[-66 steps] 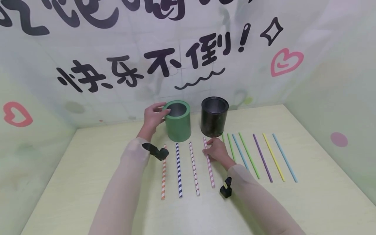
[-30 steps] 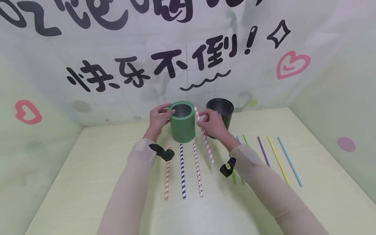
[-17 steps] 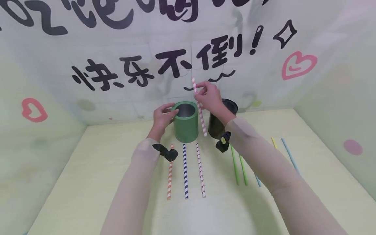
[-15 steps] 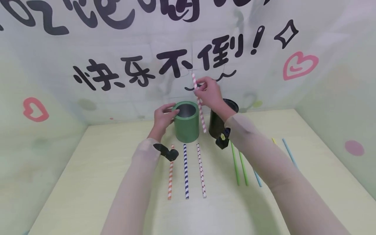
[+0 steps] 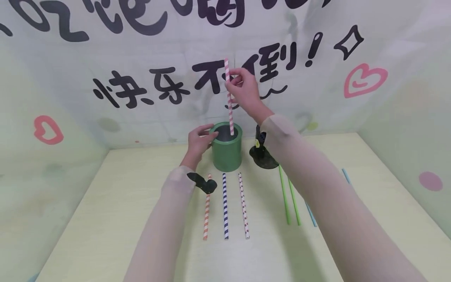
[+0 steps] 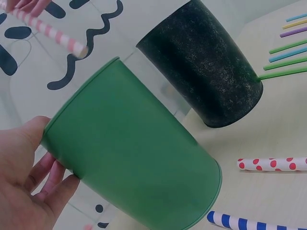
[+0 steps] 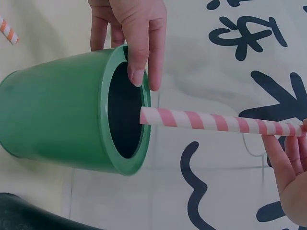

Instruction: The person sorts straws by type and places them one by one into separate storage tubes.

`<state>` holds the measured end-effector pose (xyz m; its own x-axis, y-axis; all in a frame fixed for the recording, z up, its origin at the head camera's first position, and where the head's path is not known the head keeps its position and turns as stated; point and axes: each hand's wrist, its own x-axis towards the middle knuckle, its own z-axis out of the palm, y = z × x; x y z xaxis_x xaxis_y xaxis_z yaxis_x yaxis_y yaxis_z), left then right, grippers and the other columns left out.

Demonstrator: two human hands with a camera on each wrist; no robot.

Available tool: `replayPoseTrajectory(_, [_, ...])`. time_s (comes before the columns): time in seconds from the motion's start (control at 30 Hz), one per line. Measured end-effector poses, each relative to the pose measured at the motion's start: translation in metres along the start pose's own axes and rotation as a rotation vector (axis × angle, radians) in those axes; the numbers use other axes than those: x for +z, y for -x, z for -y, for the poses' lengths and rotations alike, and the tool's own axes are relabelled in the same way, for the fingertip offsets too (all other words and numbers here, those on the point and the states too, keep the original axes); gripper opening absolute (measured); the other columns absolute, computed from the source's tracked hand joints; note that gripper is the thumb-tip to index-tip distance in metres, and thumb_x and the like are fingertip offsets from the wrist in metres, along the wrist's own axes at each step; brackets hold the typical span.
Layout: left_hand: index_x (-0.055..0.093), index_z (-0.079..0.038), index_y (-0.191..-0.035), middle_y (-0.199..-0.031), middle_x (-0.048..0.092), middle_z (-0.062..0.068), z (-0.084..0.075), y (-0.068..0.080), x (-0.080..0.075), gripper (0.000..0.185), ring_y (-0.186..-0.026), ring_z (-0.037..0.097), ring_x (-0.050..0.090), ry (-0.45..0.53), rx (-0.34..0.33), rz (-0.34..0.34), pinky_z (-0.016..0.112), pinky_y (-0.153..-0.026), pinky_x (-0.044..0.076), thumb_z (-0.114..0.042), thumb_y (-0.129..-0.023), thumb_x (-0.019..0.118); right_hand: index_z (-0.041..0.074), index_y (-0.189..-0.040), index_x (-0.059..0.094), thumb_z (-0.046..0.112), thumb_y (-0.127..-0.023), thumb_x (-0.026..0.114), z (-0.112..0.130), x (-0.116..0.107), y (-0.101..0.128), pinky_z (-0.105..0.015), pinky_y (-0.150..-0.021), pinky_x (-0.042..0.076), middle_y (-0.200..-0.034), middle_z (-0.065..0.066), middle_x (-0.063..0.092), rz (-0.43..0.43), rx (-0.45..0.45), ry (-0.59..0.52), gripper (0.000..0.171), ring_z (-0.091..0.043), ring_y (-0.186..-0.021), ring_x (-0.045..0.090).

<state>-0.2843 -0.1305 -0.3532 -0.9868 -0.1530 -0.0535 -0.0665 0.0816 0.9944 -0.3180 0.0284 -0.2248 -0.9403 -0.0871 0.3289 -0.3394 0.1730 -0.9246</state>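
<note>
My left hand point(image 5: 198, 145) holds the green can point(image 5: 226, 157) by its rim, thumb over the edge and fingers along the outside. The can stands upright at the back of the table. Above it, my right hand point(image 5: 244, 89) pinches a pink-and-white striped paper straw point(image 5: 230, 113) near its upper part. The straw points down, nearly vertical. In the right wrist view, the lower end of the striped straw point(image 7: 192, 120) overlaps the can's opening, near the left thumb point(image 7: 138, 57).
A black can point(image 6: 201, 67) stands right of the green one, mostly behind my right arm in the head view. In front lie an orange-striped straw point(image 5: 206, 213), a blue-striped straw point(image 5: 225, 207) and a red-dotted straw point(image 5: 243, 205). Several plain straws, including a green one point(image 5: 284, 196), lie rightward.
My right hand has picked the pink-striped straw off the table, raised it, and brought it left over the green can's opening. My left hand has stayed on the can's rim.
</note>
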Motion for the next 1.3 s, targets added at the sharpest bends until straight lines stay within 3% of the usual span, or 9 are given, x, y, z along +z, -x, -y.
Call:
replayPoseTrajectory(0.3, [0.060, -0.010, -0.120, -0.110, 0.051, 0.013, -0.001, 0.001, -0.001, 0.039, -0.094, 0.020, 0.053, -0.004, 0.004, 0.003, 0.029, -0.076, 0.053, -0.012, -0.082, 0.068, 0.001, -0.116, 0.052, 0.003, -0.087, 0.058, -0.022, 0.017, 0.007, -0.032, -0.061, 0.056, -0.083, -0.006, 0.051, 0.069, 0.018, -0.048, 0.029, -0.014, -0.069, 0.053])
replayPoseTrajectory(0.57, [0.060, -0.010, -0.121, -0.111, 0.051, 0.012, -0.001, 0.001, -0.001, 0.039, -0.095, 0.020, 0.054, -0.008, -0.009, 0.005, 0.029, -0.077, 0.053, -0.013, -0.083, 0.068, -0.001, -0.112, 0.053, 0.002, -0.085, 0.060, -0.050, 0.021, 0.016, -0.030, -0.065, 0.055, -0.084, -0.007, 0.053, 0.118, 0.140, -0.014, 0.027, -0.014, -0.072, 0.053])
replayPoseTrajectory(0.93, [0.060, -0.009, -0.120, -0.112, 0.050, 0.013, -0.002, 0.001, -0.002, 0.039, -0.096, 0.021, 0.054, 0.013, -0.006, 0.011, 0.028, -0.076, 0.053, -0.012, -0.082, 0.068, 0.000, -0.111, 0.055, 0.005, -0.083, 0.064, -0.066, 0.024, 0.022, -0.031, -0.066, 0.055, -0.096, -0.014, 0.060, 0.228, 0.289, 0.164, 0.030, -0.023, -0.080, 0.060])
replayPoseTrajectory(1.3, [0.061, -0.008, -0.119, -0.109, 0.051, 0.014, -0.003, 0.002, -0.001, 0.038, -0.092, 0.019, 0.054, 0.035, 0.003, 0.012, 0.028, -0.075, 0.054, -0.010, -0.082, 0.068, 0.000, -0.106, 0.057, 0.002, -0.080, 0.065, -0.072, 0.033, 0.022, -0.028, -0.060, 0.055, -0.093, -0.013, 0.061, 0.220, 0.341, 0.229, 0.027, -0.021, -0.077, 0.062])
